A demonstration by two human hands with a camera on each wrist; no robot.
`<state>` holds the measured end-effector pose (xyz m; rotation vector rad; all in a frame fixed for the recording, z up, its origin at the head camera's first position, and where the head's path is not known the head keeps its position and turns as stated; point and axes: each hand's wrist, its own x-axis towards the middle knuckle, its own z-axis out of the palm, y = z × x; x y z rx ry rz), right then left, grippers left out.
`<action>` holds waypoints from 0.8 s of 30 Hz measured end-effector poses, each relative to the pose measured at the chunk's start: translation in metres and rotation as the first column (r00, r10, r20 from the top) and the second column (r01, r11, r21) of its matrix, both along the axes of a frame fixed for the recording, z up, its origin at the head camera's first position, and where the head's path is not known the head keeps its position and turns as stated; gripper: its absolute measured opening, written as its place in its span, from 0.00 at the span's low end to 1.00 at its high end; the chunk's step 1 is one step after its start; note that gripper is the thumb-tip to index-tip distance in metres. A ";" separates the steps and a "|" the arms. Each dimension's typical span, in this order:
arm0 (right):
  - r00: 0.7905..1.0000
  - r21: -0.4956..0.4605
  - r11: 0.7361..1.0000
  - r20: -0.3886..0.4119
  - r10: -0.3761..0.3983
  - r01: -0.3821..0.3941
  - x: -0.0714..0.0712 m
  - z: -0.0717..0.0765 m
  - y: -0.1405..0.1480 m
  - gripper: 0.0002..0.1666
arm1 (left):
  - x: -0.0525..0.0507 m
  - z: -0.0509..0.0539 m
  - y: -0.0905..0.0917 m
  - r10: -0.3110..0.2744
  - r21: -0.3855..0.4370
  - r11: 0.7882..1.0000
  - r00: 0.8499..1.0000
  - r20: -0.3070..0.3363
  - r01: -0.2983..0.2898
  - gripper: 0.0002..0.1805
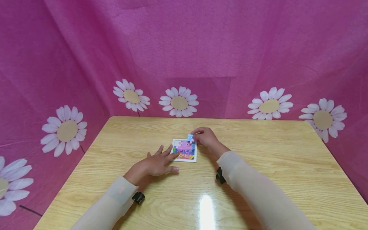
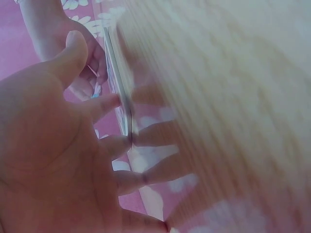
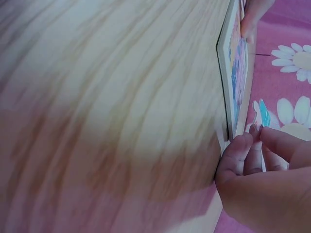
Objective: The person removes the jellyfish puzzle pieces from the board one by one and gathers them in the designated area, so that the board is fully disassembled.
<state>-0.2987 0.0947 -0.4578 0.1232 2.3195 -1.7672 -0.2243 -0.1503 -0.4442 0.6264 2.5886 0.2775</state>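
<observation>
A small square jigsaw puzzle [image 1: 185, 150] in a white frame lies on the table, showing a pink sea creature over blue with yellow at the bottom. My right hand [image 1: 206, 137] pinches a light blue and pink puzzle piece [image 1: 190, 137] at the puzzle's top right corner. In the right wrist view that puzzle piece [image 3: 262, 114] stands tilted between thumb and fingers, above the board's edge. With fingers spread, my left hand [image 1: 159, 163] rests at the puzzle's left side, a finger lying over its lower left part. The left wrist view shows fingertips touching the frame [image 2: 121, 87] and the tabletop.
The wooden table [image 1: 273, 159] has a glossy, light-coloured top. Behind it and to the sides hangs a pink cloth [image 1: 201, 48] printed with white daisies. Each wrist carries a black camera, one of them the left camera [image 1: 139, 197].
</observation>
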 end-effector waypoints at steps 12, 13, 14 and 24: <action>0.999 0.048 0.999 -0.035 0.004 -0.002 0.003 -0.003 0.020 0.09 | 0.001 0.000 0.001 0.008 0.006 1.000 1.000 0.001 -0.008 0.43; 0.999 0.055 0.998 -0.034 0.006 -0.004 0.002 -0.004 0.022 0.09 | 0.001 0.000 0.001 0.007 0.008 1.000 1.000 0.000 -0.007 0.43; 0.999 0.065 0.998 -0.037 0.010 -0.007 0.001 -0.005 0.024 0.09 | 0.001 0.000 0.001 0.006 0.009 1.000 1.000 -0.001 -0.006 0.43; 0.997 0.134 0.991 -0.064 0.034 -0.025 0.002 -0.004 0.036 0.09 | 0.003 0.000 0.001 -0.004 0.010 1.000 1.000 -0.008 0.004 0.42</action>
